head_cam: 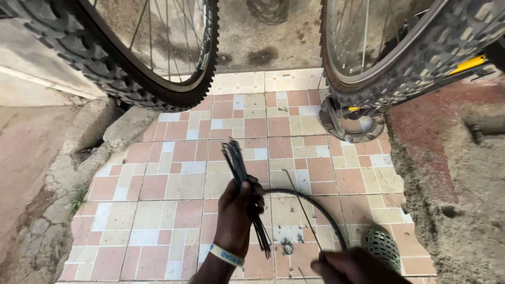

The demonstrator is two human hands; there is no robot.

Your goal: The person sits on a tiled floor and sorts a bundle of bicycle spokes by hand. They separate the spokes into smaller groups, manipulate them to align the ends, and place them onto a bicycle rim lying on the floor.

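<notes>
My left hand (238,210) is closed around a bundle of thin dark metal spokes (235,160) that sticks up and down out of the fist; a pale wristband sits on that wrist. My right hand (351,265), low at the bottom edge and partly cut off, pinches a single thin spoke (301,202) that slants up to the left. A bare black wheel rim (321,215) lies on the tiled floor (173,179) just behind both hands.
Two knobby bicycle tyres hang at the top: one upper left (131,89), one upper right (415,63). A round metal flange (353,129) rests under the right wheel. A green perforated can (383,246) stands bottom right. Rough concrete borders both sides.
</notes>
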